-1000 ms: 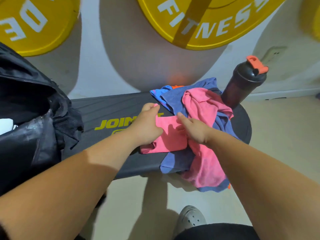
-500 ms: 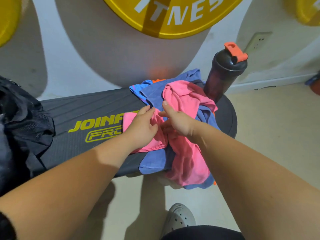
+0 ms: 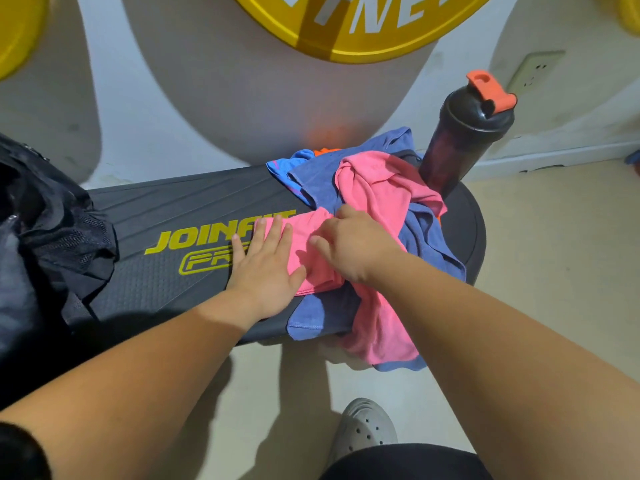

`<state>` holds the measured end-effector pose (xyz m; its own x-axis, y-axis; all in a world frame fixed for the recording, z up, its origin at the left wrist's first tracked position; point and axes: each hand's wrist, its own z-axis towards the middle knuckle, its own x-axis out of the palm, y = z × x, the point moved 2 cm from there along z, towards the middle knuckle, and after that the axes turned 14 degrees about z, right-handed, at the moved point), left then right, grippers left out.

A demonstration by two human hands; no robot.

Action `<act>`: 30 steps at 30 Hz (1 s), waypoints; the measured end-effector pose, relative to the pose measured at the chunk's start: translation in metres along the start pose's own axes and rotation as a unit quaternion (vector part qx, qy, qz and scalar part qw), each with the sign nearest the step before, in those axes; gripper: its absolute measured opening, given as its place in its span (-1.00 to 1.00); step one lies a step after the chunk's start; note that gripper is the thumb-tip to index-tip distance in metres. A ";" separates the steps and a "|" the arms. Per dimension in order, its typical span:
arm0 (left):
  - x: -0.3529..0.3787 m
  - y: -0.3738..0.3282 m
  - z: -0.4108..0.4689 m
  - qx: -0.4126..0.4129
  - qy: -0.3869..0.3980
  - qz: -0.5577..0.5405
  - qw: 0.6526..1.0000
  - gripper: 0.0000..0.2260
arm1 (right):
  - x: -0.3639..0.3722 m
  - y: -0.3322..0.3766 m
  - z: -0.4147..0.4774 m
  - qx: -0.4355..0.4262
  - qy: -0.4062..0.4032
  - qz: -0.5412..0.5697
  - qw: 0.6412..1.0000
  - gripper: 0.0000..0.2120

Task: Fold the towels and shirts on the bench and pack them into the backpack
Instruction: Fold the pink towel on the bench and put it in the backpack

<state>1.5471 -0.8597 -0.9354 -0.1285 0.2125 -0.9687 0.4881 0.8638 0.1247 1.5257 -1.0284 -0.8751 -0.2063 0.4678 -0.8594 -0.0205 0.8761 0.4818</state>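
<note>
Status: early. Nothing I can see is folded. The clothes sit in one heap (image 3: 381, 188) at the right end of the bench (image 3: 166, 216), and the backpack (image 3: 59, 237) is at the left end with its inside not visible. By my read, all the folding and packing is left to do.

Working item: pink cloth (image 3: 304, 247), on top of the heap, over a blue-purple cloth (image 3: 318, 178). A brighter blue piece (image 3: 280, 164) and an orange scrap (image 3: 325, 152) peek out behind. A bottle (image 3: 464, 140) stands just beside the heap on the far side.

Left hand (image 3: 266, 268) is flat, fingers straight, pressing the pink flap's left edge onto the bench. Right hand (image 3: 356, 247) is on the flap with fingers bent — pinch or press, can't tell.

Orientation: the bulk of the pink cloth runs across the bench, far side to near edge, with its tail hanging over the front. The flattened flap points left along the bench — toward the backpack.
</note>
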 end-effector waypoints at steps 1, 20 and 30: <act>0.002 -0.001 0.000 -0.003 -0.001 0.000 1.000 -0.29 | 0.002 0.002 0.000 -0.021 -0.018 -0.038 0.999 -0.60; 0.010 0.038 -0.014 -0.115 -0.127 -0.142 0.975 -0.42 | 0.006 0.001 0.040 -0.047 0.056 -0.055 0.996 -0.57; 0.004 0.036 -0.019 -0.157 -0.031 -0.226 0.961 -0.55 | 0.014 0.016 0.062 0.006 0.136 -0.043 0.990 -0.63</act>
<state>1.5479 -0.8187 -0.9302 -0.2103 -0.2359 -0.9487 0.1087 0.9588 -0.2625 1.5833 -1.0009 -0.8900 -0.4598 0.3440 -0.8187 -0.0377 0.9135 0.4050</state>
